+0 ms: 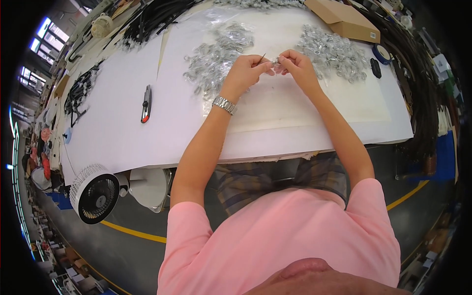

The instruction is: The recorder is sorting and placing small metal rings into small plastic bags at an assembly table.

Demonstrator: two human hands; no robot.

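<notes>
Hands close together just past twelve o'clock in view, over a white table (189,132). With left hand (244,73), grips a thin dark stick (262,58) between thumb and fingers, tip slanting up toward one o'clock. With right hand (302,72), pinches a small clear piece (278,67) between thumb and forefinger, just beside the left fingertips; mostly hidden by fingers, so cannot tell its exact shape, nor whether gripped by both hands. Wears a metal watch (225,104) on the left wrist. Just beyond the left hand, toward eleven, a loose pile of clear plastic bits (211,61); near the right hand, between one and two, a second pile (339,55). Past that second pile, at one, a brown carton (351,22). At two, near the table edge, a blue tape roll (387,60), with a small black object (375,69) just beside it. At ten, well apart from both hands, a box cutter (147,104); at eight, beside the table, a white fan with black front (98,199).
</notes>
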